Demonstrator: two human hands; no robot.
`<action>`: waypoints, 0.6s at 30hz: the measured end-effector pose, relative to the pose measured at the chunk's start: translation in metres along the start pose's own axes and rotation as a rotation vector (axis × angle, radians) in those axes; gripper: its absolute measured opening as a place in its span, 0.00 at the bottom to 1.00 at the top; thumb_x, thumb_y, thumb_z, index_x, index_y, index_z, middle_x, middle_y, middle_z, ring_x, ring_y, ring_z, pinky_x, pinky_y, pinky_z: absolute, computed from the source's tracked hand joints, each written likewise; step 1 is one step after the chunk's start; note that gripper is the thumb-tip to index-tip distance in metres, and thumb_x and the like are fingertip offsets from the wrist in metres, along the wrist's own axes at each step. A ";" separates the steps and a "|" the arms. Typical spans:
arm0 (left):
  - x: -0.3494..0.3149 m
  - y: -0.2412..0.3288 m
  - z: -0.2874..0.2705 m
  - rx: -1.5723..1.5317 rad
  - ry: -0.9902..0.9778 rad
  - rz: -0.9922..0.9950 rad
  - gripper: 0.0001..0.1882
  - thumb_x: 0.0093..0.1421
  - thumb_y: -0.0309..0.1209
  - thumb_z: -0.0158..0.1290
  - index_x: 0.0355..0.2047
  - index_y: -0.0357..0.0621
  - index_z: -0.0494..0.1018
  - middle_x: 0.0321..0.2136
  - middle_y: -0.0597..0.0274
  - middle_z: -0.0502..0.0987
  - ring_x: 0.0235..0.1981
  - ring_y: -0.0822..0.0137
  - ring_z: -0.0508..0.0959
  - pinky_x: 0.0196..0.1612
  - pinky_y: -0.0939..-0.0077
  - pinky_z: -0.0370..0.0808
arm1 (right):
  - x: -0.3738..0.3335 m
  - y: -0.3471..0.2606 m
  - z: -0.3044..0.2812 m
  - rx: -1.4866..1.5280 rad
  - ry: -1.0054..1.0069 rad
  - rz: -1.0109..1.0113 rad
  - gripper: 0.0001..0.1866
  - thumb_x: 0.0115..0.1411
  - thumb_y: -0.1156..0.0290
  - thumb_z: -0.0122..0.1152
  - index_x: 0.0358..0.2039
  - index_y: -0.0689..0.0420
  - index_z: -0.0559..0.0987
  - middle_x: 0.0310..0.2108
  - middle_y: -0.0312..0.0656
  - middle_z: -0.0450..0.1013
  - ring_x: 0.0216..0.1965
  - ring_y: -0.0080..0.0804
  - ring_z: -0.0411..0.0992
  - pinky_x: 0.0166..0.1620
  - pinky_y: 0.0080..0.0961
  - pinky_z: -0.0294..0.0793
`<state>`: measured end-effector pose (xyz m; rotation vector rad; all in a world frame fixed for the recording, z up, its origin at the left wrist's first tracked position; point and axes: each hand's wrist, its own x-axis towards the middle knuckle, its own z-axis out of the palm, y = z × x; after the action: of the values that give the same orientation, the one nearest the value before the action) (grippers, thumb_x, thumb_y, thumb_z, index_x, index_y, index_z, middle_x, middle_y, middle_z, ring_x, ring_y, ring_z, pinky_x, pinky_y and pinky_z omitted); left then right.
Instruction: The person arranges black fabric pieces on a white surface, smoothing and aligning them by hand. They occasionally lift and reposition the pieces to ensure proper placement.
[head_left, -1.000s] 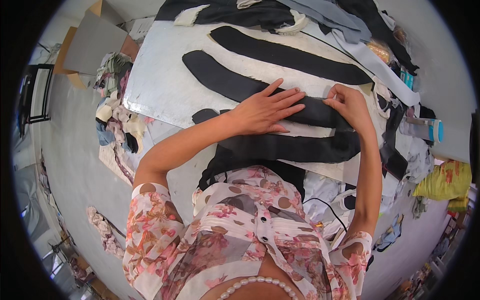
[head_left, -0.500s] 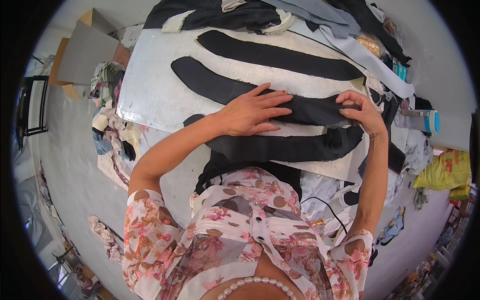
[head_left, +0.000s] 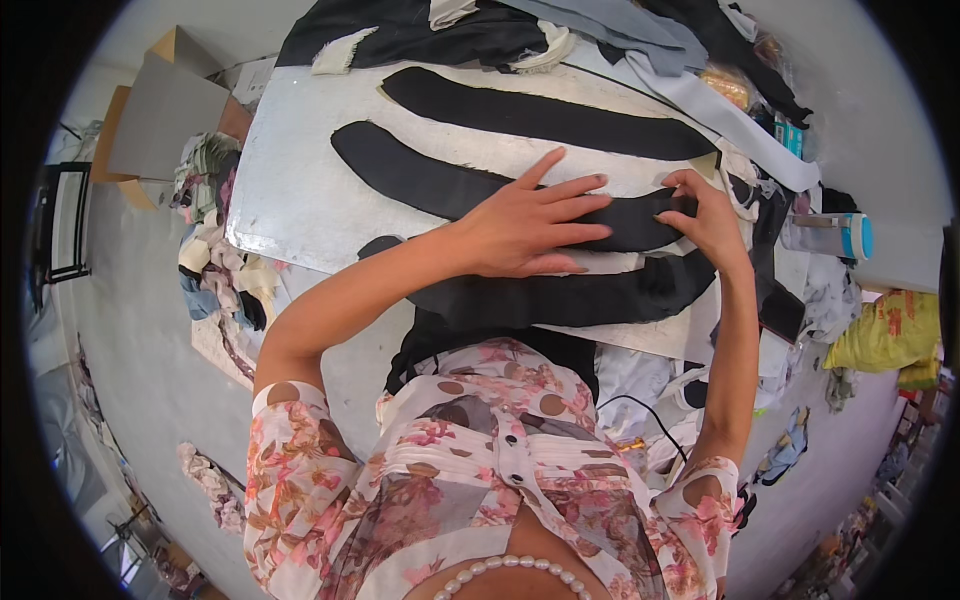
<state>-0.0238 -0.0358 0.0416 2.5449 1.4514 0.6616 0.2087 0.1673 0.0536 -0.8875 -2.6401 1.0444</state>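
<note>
So, left hand (head_left: 525, 225) spread flat, grip loose, on middle black strip (head_left: 425, 180), mid-surface (head_left: 285, 175); right hand (head_left: 712, 222) at strip's 3 o'clock end, can't tell if pinching. Uneven pull there could skew or crease it.

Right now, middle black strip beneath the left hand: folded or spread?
Spread lengthwise: the middle black strip runs in one long curve, passing beneath the left hand to the right hand. Can't tell whether it's double-layered.
</note>
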 end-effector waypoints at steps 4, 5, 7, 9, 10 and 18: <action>0.013 -0.008 0.030 0.075 -0.095 0.028 0.34 0.65 0.56 0.41 0.65 0.51 0.60 0.69 0.58 0.53 0.71 0.60 0.50 0.71 0.48 0.38 | -0.007 0.008 -0.003 0.018 0.096 0.024 0.28 0.43 0.75 0.74 0.47 0.54 0.75 0.29 0.40 0.74 0.31 0.32 0.73 0.38 0.25 0.72; 0.011 -0.007 0.033 0.104 -0.116 0.038 0.34 0.65 0.57 0.39 0.65 0.50 0.60 0.69 0.57 0.53 0.71 0.61 0.49 0.71 0.50 0.38 | -0.010 0.015 -0.004 0.106 0.084 0.084 0.30 0.45 0.79 0.72 0.52 0.56 0.74 0.29 0.38 0.73 0.30 0.26 0.72 0.37 0.23 0.71; 0.009 -0.005 0.034 0.135 -0.152 0.038 0.37 0.66 0.60 0.35 0.65 0.48 0.60 0.69 0.55 0.53 0.71 0.62 0.49 0.72 0.52 0.38 | -0.013 0.026 -0.007 0.297 0.086 0.151 0.31 0.47 0.82 0.70 0.53 0.58 0.73 0.29 0.35 0.72 0.29 0.21 0.70 0.35 0.19 0.70; 0.008 -0.005 0.035 0.129 -0.147 0.038 0.37 0.65 0.60 0.36 0.65 0.48 0.60 0.69 0.55 0.53 0.71 0.61 0.49 0.72 0.52 0.38 | -0.016 0.032 -0.005 0.381 0.112 0.193 0.31 0.49 0.86 0.66 0.56 0.61 0.71 0.28 0.31 0.70 0.28 0.15 0.66 0.33 0.13 0.67; 0.008 -0.005 0.034 0.131 -0.146 0.036 0.37 0.65 0.60 0.36 0.65 0.48 0.60 0.69 0.55 0.53 0.71 0.61 0.49 0.71 0.52 0.38 | -0.016 0.032 -0.003 0.413 0.139 0.197 0.31 0.50 0.86 0.66 0.56 0.60 0.71 0.28 0.31 0.69 0.28 0.15 0.66 0.33 0.13 0.67; 0.009 -0.004 0.037 0.124 -0.133 0.040 0.38 0.64 0.61 0.38 0.64 0.47 0.61 0.68 0.52 0.53 0.70 0.58 0.51 0.71 0.50 0.39 | -0.016 0.050 0.007 0.306 0.299 0.109 0.30 0.48 0.82 0.69 0.55 0.58 0.73 0.29 0.31 0.72 0.24 0.15 0.63 0.31 0.14 0.66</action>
<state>-0.0068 -0.0229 0.0104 2.6599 1.4434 0.4107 0.2421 0.1827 0.0161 -1.0326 -2.1400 1.1941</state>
